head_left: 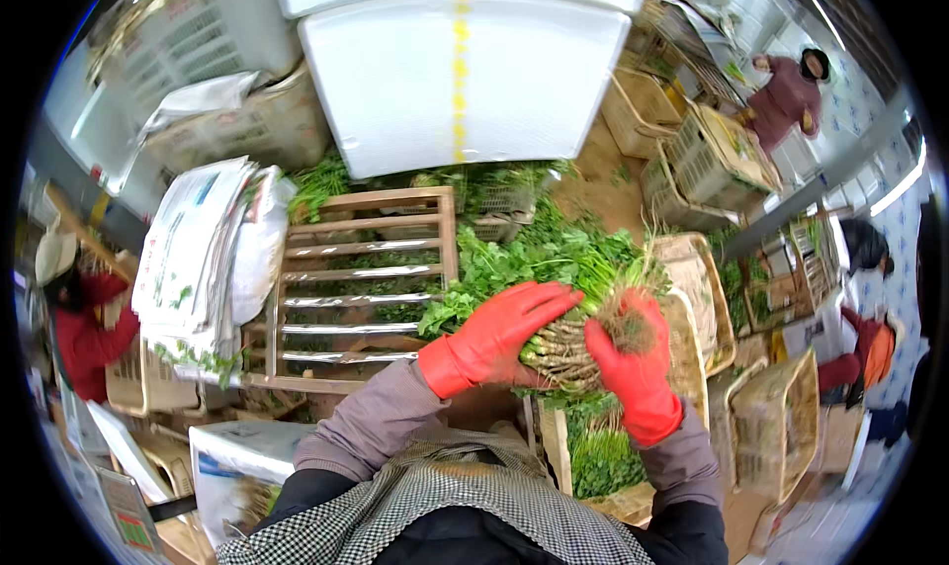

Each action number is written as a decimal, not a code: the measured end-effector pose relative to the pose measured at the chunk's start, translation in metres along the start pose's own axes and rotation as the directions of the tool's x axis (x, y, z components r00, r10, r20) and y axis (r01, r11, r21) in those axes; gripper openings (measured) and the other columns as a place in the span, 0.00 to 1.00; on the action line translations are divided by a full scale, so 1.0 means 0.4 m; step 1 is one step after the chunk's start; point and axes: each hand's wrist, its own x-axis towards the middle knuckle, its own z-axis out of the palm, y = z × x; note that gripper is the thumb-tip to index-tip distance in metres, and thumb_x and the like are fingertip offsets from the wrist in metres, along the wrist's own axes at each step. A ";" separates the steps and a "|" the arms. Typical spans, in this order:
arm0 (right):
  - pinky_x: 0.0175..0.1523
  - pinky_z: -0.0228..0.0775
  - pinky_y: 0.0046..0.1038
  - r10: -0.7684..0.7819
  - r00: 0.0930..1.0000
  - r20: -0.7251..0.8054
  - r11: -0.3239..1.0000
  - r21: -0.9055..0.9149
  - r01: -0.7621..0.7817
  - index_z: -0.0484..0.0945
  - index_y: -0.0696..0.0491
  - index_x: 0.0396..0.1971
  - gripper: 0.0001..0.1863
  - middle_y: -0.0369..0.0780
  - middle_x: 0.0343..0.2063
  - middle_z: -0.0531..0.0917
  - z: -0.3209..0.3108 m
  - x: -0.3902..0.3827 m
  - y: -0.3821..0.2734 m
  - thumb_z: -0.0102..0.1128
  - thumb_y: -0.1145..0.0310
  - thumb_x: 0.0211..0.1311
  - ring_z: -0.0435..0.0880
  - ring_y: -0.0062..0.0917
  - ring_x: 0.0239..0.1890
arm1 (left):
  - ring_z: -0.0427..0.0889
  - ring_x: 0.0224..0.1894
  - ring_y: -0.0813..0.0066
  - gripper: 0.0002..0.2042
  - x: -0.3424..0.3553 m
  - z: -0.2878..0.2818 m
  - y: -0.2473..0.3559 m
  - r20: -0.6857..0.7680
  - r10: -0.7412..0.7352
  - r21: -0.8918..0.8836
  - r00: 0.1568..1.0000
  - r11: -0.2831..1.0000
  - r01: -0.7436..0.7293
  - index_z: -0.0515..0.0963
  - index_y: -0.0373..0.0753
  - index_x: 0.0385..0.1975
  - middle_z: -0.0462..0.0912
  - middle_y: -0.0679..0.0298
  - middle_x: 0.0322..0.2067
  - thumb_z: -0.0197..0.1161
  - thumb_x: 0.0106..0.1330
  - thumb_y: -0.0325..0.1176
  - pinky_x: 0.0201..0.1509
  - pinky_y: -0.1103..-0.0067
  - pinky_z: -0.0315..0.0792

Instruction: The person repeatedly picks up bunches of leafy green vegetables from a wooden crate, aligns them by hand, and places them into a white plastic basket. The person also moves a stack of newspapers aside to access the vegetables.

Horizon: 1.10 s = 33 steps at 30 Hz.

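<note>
Red gloves (474, 338) cover both your hands, and between them you hold a bunch of greens (565, 355) in front of your body, to the right of the brown slatted rack (448, 234). Your left hand (504, 330) lies against the stems, its upper fingers nearly straight; your right hand (638, 367) is curled around the root end, where the roots (633, 320) look blurred. Below the bunch, a crate (560, 448) holds more upright greens (605, 458). As for writing, the stack of papers (188, 244) left of the rack carries print and coloured patches (too small to read from here). Ahead of you, a yellow strip (460, 76) of marks runs down the large white box (386, 86). At the lower left, a small panel (129, 514) shows red and green blocks.
</note>
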 end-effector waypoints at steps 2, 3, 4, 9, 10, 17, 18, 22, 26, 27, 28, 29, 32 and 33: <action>0.40 0.71 0.29 0.226 0.969 0.105 0.917 0.314 -0.248 0.78 0.57 0.35 0.12 0.39 0.29 0.79 0.107 0.083 -0.095 0.68 0.75 0.48 0.79 0.27 0.34 | 0.77 0.55 0.50 0.52 -0.085 -0.102 -0.006 -0.125 -0.109 -0.051 0.986 0.993 0.103 0.60 0.43 0.69 0.74 0.52 0.57 0.80 0.39 0.47 0.58 0.65 0.72; 0.39 0.71 0.27 0.307 0.898 0.314 0.812 0.406 -0.419 0.78 0.58 0.40 0.15 0.37 0.31 0.82 0.135 0.122 -0.137 0.66 0.74 0.50 0.80 0.21 0.33 | 0.75 0.59 0.53 0.52 -0.134 -0.156 -0.020 -0.100 -0.234 -0.154 0.967 0.964 0.217 0.60 0.41 0.69 0.72 0.52 0.60 0.81 0.40 0.45 0.61 0.66 0.70; 0.41 0.72 0.26 0.241 0.905 0.352 0.840 0.392 -0.376 0.78 0.59 0.43 0.17 0.37 0.33 0.83 0.182 0.169 -0.168 0.64 0.74 0.52 0.79 0.20 0.36 | 0.72 0.63 0.57 0.52 -0.181 -0.204 -0.043 -0.090 -0.300 -0.265 0.950 0.926 0.268 0.61 0.38 0.68 0.70 0.52 0.63 0.82 0.40 0.44 0.65 0.67 0.67; 0.55 0.70 0.30 0.204 0.660 0.723 0.909 0.110 -0.402 0.70 0.59 0.58 0.32 0.46 0.49 0.79 0.541 0.383 -0.223 0.61 0.54 0.60 0.78 0.31 0.51 | 0.73 0.58 0.73 0.44 -0.389 -0.399 -0.263 -0.037 -0.682 -0.601 0.731 0.599 0.529 0.63 0.31 0.66 0.76 0.57 0.57 0.78 0.49 0.42 0.63 0.73 0.68; 0.59 0.68 0.31 0.177 0.648 0.741 0.935 0.079 -0.346 0.68 0.58 0.62 0.35 0.48 0.55 0.77 0.615 0.385 -0.217 0.61 0.49 0.61 0.76 0.34 0.57 | 0.73 0.58 0.72 0.44 -0.436 -0.431 -0.313 -0.049 -0.794 -0.410 0.606 0.569 0.713 0.63 0.31 0.65 0.76 0.57 0.57 0.77 0.51 0.45 0.62 0.73 0.68; 0.72 0.39 0.54 -0.219 0.674 0.706 0.859 -0.188 0.476 0.62 0.42 0.69 0.39 0.52 0.71 0.52 0.936 -0.008 -0.100 0.62 0.45 0.59 0.45 0.52 0.73 | 0.64 0.68 0.54 0.45 -0.765 -0.402 -0.522 -0.345 -0.930 -0.165 0.125 0.191 0.968 0.59 0.29 0.67 0.65 0.44 0.65 0.70 0.56 0.52 0.71 0.69 0.59; 0.71 0.37 0.57 -0.254 0.705 0.662 0.857 -0.183 0.481 0.62 0.40 0.69 0.39 0.51 0.72 0.52 0.941 -0.026 -0.087 0.62 0.46 0.58 0.45 0.54 0.73 | 0.65 0.68 0.53 0.45 -0.784 -0.395 -0.543 -0.347 -0.930 -0.173 0.123 0.192 0.966 0.59 0.30 0.67 0.66 0.44 0.65 0.70 0.56 0.52 0.70 0.69 0.60; 0.72 0.37 0.55 -0.301 0.621 0.723 0.926 0.067 0.371 0.66 0.41 0.67 0.36 0.49 0.70 0.58 0.847 0.040 -0.069 0.62 0.49 0.59 0.48 0.56 0.72 | 0.67 0.66 0.54 0.44 -0.778 -0.430 -0.520 -0.349 -0.926 -0.122 0.144 0.197 0.973 0.61 0.32 0.67 0.67 0.46 0.65 0.69 0.56 0.53 0.69 0.68 0.62; 0.64 0.62 0.37 -0.298 0.575 0.762 0.925 0.380 -0.025 0.77 0.50 0.56 0.24 0.47 0.52 0.79 0.680 0.162 0.035 0.62 0.57 0.62 0.74 0.40 0.59 | 0.72 0.62 0.52 0.32 -0.663 -0.422 -0.333 -0.646 -0.736 0.230 0.202 0.065 0.971 0.67 0.36 0.63 0.73 0.48 0.60 0.65 0.62 0.47 0.67 0.67 0.64; 0.59 0.68 0.33 -0.130 0.584 0.801 0.920 0.316 -0.230 0.78 0.52 0.54 0.22 0.46 0.46 0.83 0.648 0.215 0.094 0.62 0.58 0.62 0.81 0.35 0.52 | 0.75 0.57 0.52 0.25 -0.608 -0.392 -0.294 -0.726 -0.633 0.240 0.269 0.134 0.961 0.73 0.38 0.57 0.78 0.50 0.53 0.65 0.62 0.42 0.64 0.65 0.68; 0.51 0.72 0.28 0.061 0.690 0.721 0.862 0.310 -0.400 0.80 0.53 0.51 0.20 0.42 0.39 0.86 0.683 0.264 0.146 0.58 0.56 0.65 0.84 0.28 0.42 | 0.77 0.56 0.52 0.23 -0.544 -0.359 -0.272 -0.707 -0.582 0.234 0.401 0.342 0.910 0.75 0.38 0.56 0.79 0.51 0.53 0.66 0.61 0.39 0.62 0.65 0.69; 0.54 0.71 0.27 0.105 0.617 0.780 0.885 0.210 -0.416 0.79 0.56 0.52 0.23 0.42 0.42 0.85 0.696 0.326 0.209 0.55 0.54 0.67 0.83 0.27 0.46 | 0.78 0.55 0.52 0.21 -0.480 -0.316 -0.258 -0.696 -0.529 0.192 0.485 0.514 0.836 0.77 0.38 0.54 0.80 0.52 0.52 0.67 0.61 0.36 0.61 0.66 0.71; 0.59 0.67 0.28 0.248 0.491 0.835 0.924 -0.051 -0.379 0.76 0.60 0.55 0.30 0.43 0.48 0.83 0.826 0.398 0.301 0.49 0.47 0.70 0.80 0.29 0.53 | 0.77 0.57 0.57 0.17 -0.315 -0.193 -0.281 -0.315 -0.515 0.409 0.797 0.684 0.604 0.80 0.39 0.47 0.83 0.56 0.47 0.68 0.57 0.35 0.63 0.63 0.67; 0.60 0.65 0.29 0.195 0.396 0.897 0.902 -0.005 -0.431 0.75 0.60 0.57 0.33 0.45 0.50 0.82 0.882 0.395 0.298 0.49 0.45 0.69 0.79 0.31 0.54 | 0.70 0.63 0.57 0.25 -0.297 -0.176 -0.288 -0.127 -0.590 0.418 0.797 0.697 0.582 0.77 0.40 0.53 0.78 0.55 0.55 0.70 0.55 0.40 0.68 0.61 0.61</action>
